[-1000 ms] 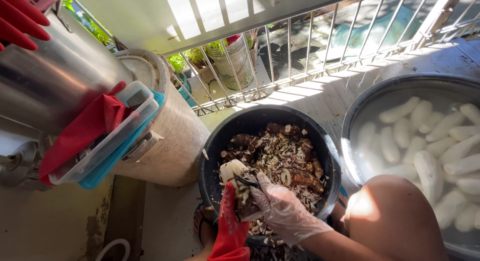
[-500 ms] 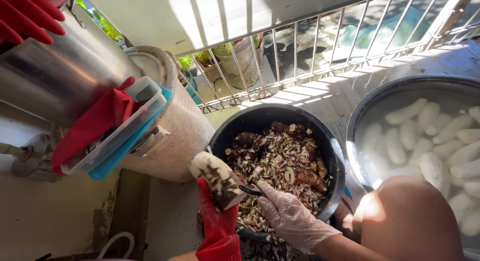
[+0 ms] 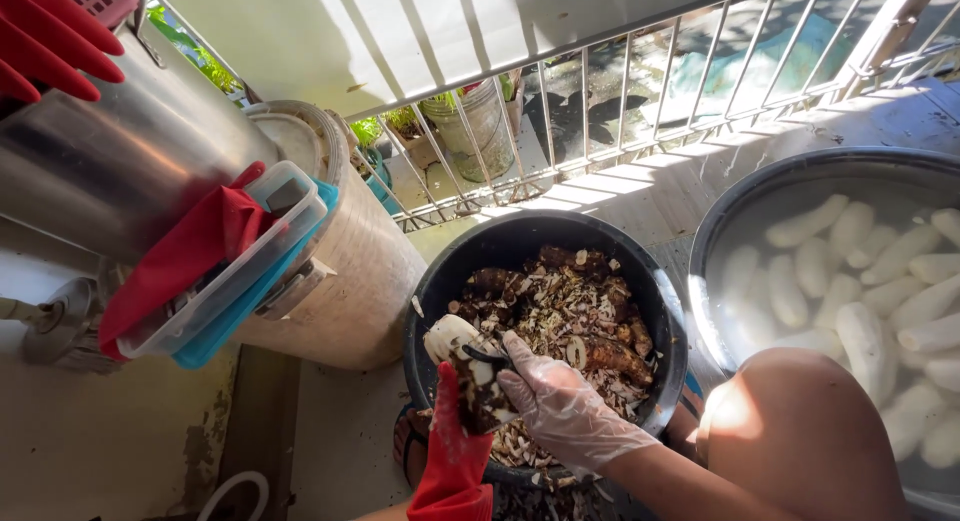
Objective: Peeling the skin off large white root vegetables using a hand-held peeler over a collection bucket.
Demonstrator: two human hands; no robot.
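The left hand (image 3: 452, 431), in a red rubber glove, rises from the bottom edge of the view with the forearm near vertical and the wrist straight. Its fingers are closed around the lower part of a cassava root (image 3: 466, 369), holding it tilted, the pale peeled end up and to the left, the dark unpeeled part down inside the grip. The root sits over the near left rim of the black bucket (image 3: 445, 271), above the heap of brown peelings (image 3: 565, 316) that fills it.

The right hand (image 3: 555, 406), in a thin clear glove, comes in from the lower right, forearm angled up and left across the bucket's near edge. Its fingers are curled shut on a small dark peeler (image 3: 487, 355), whose blade lies against the root just below the peeled end. The two hands touch at the root.

A bare knee (image 3: 800, 431) stands just right of the right forearm. Beyond it, a wide dark basin (image 3: 760, 186) holds white peeled roots (image 3: 840, 281) in water. To the left of the bucket stands a beige drum (image 3: 350, 281), with a clear plastic box (image 3: 225, 276) and a red cloth (image 3: 170, 256) resting against it. A white railing (image 3: 600, 111) runs behind.
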